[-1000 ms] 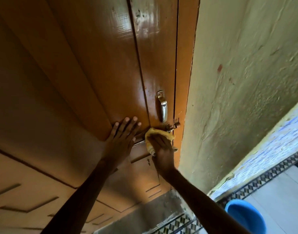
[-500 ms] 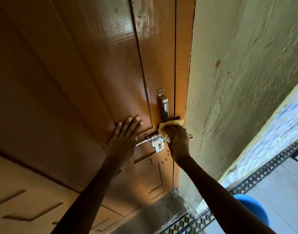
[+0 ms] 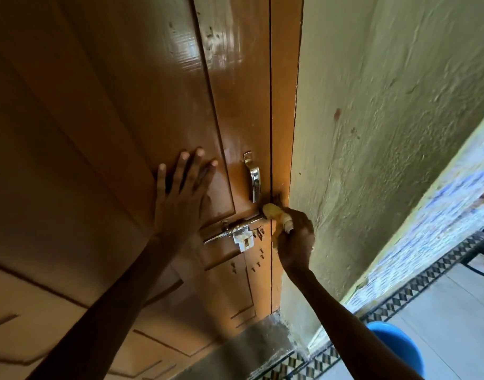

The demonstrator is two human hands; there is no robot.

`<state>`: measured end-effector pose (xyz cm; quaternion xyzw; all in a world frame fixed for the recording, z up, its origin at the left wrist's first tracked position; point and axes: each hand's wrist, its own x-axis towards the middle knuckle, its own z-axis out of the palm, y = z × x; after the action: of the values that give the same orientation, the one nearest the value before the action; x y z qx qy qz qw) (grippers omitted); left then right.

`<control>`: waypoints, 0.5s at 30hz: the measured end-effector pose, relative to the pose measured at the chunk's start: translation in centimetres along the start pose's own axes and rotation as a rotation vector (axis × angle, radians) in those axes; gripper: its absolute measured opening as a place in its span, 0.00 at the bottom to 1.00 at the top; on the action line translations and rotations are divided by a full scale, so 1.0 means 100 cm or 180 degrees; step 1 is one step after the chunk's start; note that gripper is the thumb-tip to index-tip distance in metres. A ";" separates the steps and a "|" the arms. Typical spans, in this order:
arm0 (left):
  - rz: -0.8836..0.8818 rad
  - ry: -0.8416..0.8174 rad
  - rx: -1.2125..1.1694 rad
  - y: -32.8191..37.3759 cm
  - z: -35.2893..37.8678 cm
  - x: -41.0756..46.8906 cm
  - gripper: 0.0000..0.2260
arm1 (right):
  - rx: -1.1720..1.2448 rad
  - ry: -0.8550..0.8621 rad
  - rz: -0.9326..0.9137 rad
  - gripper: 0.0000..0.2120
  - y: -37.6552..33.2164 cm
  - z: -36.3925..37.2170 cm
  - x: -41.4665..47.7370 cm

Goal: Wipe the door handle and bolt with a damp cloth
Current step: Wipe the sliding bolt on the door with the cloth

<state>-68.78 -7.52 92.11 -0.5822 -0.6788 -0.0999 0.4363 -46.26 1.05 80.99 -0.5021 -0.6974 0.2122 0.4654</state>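
Item: yellow cloth (image 3: 273, 215), soft, limp, light, bunched at centre-right of frame against the bolt (image 3: 243, 224) end below the handle (image 3: 255, 179); we judge it best gripped wadded, our right hand (image 3: 294, 239) fingers closed round it, left hand (image 3: 181, 198) fingers spread flat on the door (image 3: 125, 105).

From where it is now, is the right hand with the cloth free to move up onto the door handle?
Probably yes. The right hand holds the cloth at the bolt's frame end, just below the door handle. Nothing lies between them, and the left hand rests flat on the panel, off to the side.
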 end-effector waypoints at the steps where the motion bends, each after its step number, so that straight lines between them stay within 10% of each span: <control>1: 0.0032 0.0065 0.0097 -0.001 0.002 0.001 0.27 | 0.0011 -0.0059 0.0004 0.17 -0.005 0.001 0.001; 9: 0.0143 0.0433 0.0491 -0.003 0.018 -0.002 0.26 | -0.0147 -0.0996 -0.1322 0.25 -0.025 0.024 -0.032; 15: 0.0157 0.0574 0.0578 -0.001 0.020 -0.003 0.27 | -0.0311 -0.0730 -0.0682 0.29 -0.007 0.017 -0.003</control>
<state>-69.88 -6.46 90.78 -0.5455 -0.6286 -0.0792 0.5487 -48.06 0.74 80.62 -0.4193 -0.8049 0.1832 0.3777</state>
